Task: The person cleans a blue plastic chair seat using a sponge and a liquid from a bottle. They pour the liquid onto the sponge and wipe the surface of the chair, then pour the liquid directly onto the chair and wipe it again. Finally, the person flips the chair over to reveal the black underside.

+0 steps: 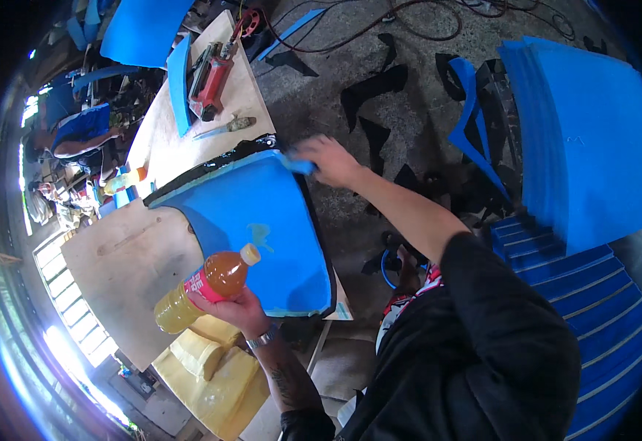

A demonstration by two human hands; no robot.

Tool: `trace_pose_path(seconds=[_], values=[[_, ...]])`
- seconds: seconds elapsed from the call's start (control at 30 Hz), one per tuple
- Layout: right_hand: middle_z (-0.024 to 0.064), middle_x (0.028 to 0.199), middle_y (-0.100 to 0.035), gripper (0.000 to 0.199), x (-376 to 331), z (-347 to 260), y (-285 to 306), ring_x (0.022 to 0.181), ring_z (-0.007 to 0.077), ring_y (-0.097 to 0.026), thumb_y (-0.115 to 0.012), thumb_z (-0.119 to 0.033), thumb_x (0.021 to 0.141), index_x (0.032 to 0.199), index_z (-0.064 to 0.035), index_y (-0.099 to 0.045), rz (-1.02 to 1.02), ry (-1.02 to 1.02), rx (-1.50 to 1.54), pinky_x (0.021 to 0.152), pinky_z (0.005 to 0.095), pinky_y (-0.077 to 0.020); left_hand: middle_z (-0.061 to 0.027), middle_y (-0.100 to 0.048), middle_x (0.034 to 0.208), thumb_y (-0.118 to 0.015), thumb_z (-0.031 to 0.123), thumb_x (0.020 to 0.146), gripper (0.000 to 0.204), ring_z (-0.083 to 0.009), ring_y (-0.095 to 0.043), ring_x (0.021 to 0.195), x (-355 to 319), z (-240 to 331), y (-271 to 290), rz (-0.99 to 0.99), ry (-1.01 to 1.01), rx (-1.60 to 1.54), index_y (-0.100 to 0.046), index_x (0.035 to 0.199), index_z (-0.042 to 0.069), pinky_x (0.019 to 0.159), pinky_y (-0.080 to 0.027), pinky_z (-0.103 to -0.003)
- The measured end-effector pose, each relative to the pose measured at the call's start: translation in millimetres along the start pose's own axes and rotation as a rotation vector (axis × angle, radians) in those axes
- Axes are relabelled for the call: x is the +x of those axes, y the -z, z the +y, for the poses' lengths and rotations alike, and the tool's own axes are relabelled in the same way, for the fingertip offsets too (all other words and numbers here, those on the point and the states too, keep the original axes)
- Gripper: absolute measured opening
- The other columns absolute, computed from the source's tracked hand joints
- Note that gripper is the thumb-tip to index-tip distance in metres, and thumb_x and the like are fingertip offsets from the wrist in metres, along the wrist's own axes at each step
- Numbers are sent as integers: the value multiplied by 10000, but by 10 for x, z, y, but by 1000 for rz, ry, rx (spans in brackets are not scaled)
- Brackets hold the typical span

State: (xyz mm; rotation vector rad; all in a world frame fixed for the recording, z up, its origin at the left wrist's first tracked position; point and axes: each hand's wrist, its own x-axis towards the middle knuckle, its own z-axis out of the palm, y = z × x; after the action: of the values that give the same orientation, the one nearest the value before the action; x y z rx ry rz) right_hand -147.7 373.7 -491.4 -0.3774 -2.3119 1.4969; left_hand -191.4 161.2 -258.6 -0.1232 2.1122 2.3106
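My left hand (234, 310) is closed around a plastic bottle (223, 274) of amber liquid, with a pink label and a pale cap-like top, tilted over the panel. Below it lies a blue foam panel (262, 220) with dark edges; a pale greenish smear marks its surface. At the panel's far right corner, my right hand (328, 159) is closed on a small blue foam piece (300, 164). Motion blurs this hand, and whether the piece touches the panel I cannot tell. A wet-looking black strip (211, 170) runs along the panel's far edge.
Beyond the panel, a red tool (213, 88) and a knife-like tool (225, 128) lie on a wooden board (155, 140). Stacked blue sheets (593, 140) stand at right. Black scraps (372, 92) and hoses (336, 48) litter the floor. Yellow foam (218, 375) sits near left; another person (78, 140) is at far left.
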Motion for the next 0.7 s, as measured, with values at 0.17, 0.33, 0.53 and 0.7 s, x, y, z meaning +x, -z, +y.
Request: trace_pose_path(seconds=[0.17, 0.33, 0.53, 0.7], values=[[110, 1109, -584, 434, 118, 71, -55, 1083, 279, -530, -579, 42, 691, 1091, -122, -614, 369, 123, 600, 954, 401, -395, -106, -573, 1135, -483, 509, 874, 530, -259, -586, 1022, 1, 36, 58, 11, 49, -44, -461, 1204, 94, 839, -509, -425], [135, 1110, -580, 446, -46, -74, -351, 1107, 319, -505, -527, 75, 669, 1074, -93, -607, 409, 24, 316, 976, 411, -379, -107, -565, 1159, -492, 516, 867, 549, -275, -570, 1054, 49, -29, 64, 23, 45, -25, -453, 1222, 99, 863, -492, -453], [128, 1022, -624, 375, -382, -16, -271, 985, 305, -574, -500, 52, 724, 1046, -89, -631, 449, -9, 545, 915, 406, -422, -117, -562, 1160, -509, 512, 861, 559, -288, -555, 1075, 83, -86, 200, 0, 63, -38, -450, 1219, 87, 901, -463, -473], [166, 1072, -585, 413, 76, 17, -427, 1026, 319, -543, -513, 42, 693, 1086, -57, -590, 528, -193, 495, 906, 378, -429, -122, -561, 1156, -521, 510, 855, 567, -291, -557, 1073, 56, -145, 225, -75, 61, -7, -451, 1211, 75, 904, -463, -477]])
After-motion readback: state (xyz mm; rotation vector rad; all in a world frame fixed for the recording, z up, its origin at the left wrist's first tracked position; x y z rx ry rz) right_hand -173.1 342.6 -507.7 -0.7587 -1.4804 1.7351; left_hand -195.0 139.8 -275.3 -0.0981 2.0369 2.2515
